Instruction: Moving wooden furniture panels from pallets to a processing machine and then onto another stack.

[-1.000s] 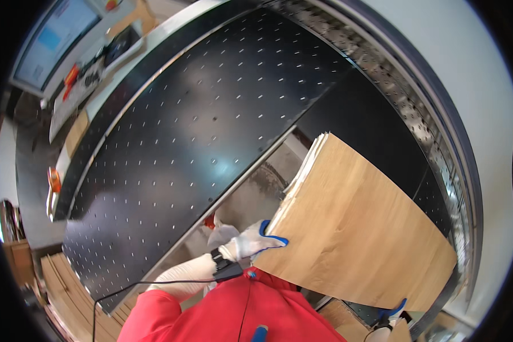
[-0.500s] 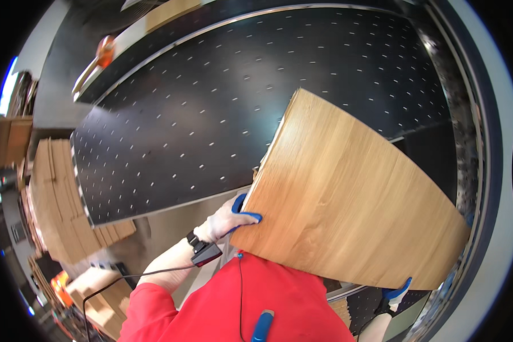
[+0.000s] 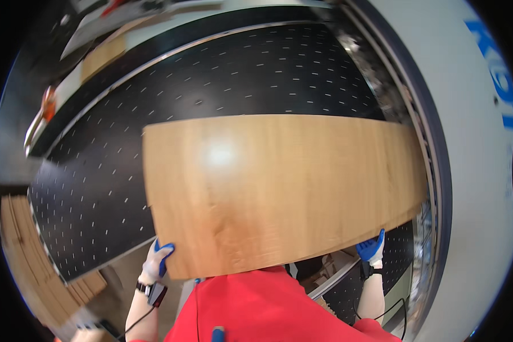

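Observation:
A large wood-grain board [image 3: 279, 182] spans the middle of the view, lying broadly level in front of my red shirt. Lines along its near and left edges suggest more than one sheet, though I cannot tell how many. My left hand [image 3: 158, 261], in a white and blue work glove, is closed on the near left corner, its other fingers partly hidden. My right hand [image 3: 371, 249], gloved the same way, grips the near edge toward the right end. Beneath and beyond the board stretches a black table [image 3: 97, 194] dotted with short pale marks.
A raised rail [image 3: 171, 48] borders the table's far side, with an orange object [image 3: 49, 104] at its left end. Stacked brown cardboard [image 3: 25, 239] stands at left. A large pale machine housing [image 3: 439, 125] rises close on the right. Cables hang from both wrists.
The board has turned clockwise from a slanted position to lying nearly crosswise, its far left corner swinging left. My left hand moved left and down; my right hand moved up. Both kept their grip.

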Demonstrator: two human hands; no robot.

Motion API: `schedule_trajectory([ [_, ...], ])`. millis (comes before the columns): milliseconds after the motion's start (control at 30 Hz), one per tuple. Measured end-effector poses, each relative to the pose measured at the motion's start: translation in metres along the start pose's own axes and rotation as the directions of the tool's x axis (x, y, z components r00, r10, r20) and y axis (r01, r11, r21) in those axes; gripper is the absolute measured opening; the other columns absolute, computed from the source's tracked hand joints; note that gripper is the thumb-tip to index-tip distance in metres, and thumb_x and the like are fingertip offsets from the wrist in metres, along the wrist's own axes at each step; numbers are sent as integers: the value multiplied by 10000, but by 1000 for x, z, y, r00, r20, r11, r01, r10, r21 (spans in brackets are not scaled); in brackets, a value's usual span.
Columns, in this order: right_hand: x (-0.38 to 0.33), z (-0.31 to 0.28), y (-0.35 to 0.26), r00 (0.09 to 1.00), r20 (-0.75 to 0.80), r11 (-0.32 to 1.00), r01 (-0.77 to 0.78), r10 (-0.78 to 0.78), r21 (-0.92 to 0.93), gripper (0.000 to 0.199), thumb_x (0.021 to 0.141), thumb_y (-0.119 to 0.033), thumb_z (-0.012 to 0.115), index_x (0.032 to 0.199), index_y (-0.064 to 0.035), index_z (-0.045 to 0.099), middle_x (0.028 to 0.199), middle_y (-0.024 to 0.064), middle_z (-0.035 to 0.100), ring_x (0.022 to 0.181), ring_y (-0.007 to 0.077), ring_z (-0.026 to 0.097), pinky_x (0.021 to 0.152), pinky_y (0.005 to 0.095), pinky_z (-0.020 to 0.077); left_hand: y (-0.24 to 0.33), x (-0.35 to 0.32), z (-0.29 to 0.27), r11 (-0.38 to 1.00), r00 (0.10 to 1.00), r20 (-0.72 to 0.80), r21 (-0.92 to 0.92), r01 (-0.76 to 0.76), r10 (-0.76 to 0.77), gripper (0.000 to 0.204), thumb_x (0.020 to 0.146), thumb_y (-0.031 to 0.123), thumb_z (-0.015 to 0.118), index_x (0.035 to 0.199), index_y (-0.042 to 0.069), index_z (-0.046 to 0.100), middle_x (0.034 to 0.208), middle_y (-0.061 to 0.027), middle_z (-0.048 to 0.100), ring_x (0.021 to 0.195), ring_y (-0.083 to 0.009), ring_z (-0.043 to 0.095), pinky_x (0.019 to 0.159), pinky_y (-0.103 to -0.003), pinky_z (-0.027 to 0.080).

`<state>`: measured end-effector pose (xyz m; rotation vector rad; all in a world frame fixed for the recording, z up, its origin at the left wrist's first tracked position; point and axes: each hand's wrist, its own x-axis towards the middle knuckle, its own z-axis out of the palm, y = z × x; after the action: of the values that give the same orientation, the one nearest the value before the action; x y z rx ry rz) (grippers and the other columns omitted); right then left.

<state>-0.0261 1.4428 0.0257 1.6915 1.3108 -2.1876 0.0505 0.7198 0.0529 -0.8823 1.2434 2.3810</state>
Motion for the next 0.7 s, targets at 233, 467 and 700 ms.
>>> schedule_trajectory([
  [233,93,-101,-42,517,-163,538,833,-840,-130,615,1047,-394,476,1512,-37,291,1560,100,304,1433,237,301,1190,396,242,-34,7,-48,992,994,-66,82,95,-90,562,1026,361,492,1453,7,402,1400,-137,547,1267,-274,556,1084,-426,438],
  [467,105,-32,-64,301,-87,313,921,-950,-233,615,1069,-446,340,1492,-1,309,1512,131,352,1363,263,383,1155,413,268,-44,-28,14,988,967,-243,148,-39,75,552,1054,440,405,1506,126,358,1497,-66,463,1352,-256,467,1130,-442,379],
  [700,108,-32,-78,290,49,242,870,-956,-429,597,1073,-425,315,1506,-14,298,1530,129,342,1377,269,380,1152,415,279,-47,-24,38,986,957,-277,161,-41,85,623,1031,531,400,1519,151,331,1517,-61,434,1358,-266,461,1124,-469,390],
])
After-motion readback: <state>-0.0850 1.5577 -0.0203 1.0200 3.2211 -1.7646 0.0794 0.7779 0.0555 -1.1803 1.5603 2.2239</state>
